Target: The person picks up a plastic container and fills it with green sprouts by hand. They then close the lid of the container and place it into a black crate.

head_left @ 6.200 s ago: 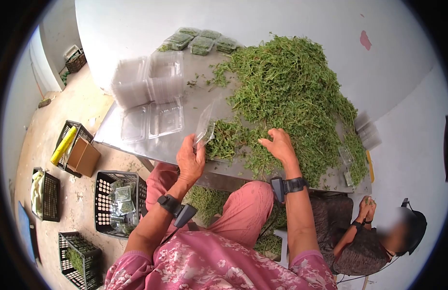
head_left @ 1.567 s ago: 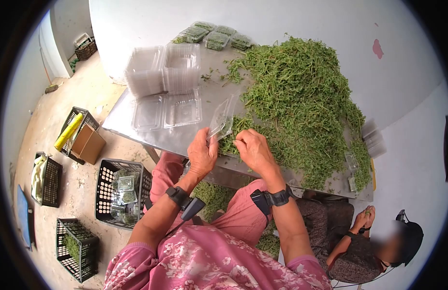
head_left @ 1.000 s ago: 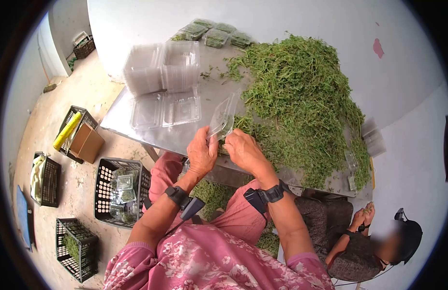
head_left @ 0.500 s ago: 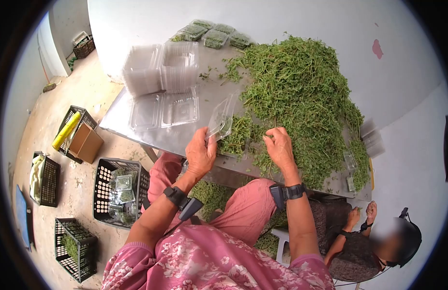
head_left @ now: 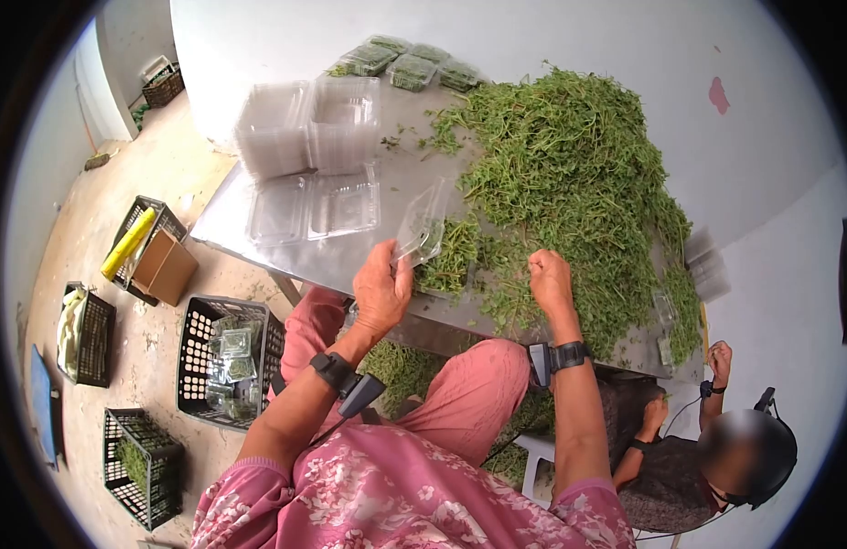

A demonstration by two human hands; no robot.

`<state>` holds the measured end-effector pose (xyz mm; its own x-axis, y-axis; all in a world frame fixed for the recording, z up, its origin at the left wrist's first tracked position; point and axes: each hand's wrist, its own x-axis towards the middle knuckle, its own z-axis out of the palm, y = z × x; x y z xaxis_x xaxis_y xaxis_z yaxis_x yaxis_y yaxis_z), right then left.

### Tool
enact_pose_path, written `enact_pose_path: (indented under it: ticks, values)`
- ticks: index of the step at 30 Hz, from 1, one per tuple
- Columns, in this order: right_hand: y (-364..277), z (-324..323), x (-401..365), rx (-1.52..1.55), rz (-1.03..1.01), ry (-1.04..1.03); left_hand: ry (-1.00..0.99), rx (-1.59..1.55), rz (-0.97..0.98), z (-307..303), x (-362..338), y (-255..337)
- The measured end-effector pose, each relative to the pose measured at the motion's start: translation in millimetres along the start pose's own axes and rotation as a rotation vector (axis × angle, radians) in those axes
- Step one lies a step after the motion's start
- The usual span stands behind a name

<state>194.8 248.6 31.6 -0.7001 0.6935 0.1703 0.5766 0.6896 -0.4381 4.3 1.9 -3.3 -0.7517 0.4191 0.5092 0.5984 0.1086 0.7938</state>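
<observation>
Here, left hand pinches clear container, right hand curls near greens, contents unclear.

Left hand pinches shut left of the greens heap; right hand, fingers curled, is at its near side.

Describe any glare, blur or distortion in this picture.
In the head view, fisheye distortion with black corners; also in the head view, pale glare on the metal table at left, a blurred patch over the co-worker's head, and a fairly sharp green heap.
</observation>
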Motion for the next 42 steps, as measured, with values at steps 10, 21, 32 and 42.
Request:
enact_pose_path:
  ticks: [10,21,32,42]
  values:
    - [-17,-7,-13,-0.269,0.179,-0.039,-0.007,-0.017,-0.015,-1,0,1]
    - [-31,-3,-40,-0.101,-0.18,-0.002,-0.02,-0.054,-0.036,-1,1,3]
    - [-32,-23,-29,0.093,-0.158,0.19,-0.08,-0.074,-0.123,-3,1,5]
    - [-18,-34,-34,0.054,0.053,-0.03,-0.061,-0.046,-0.091,-2,0,4]
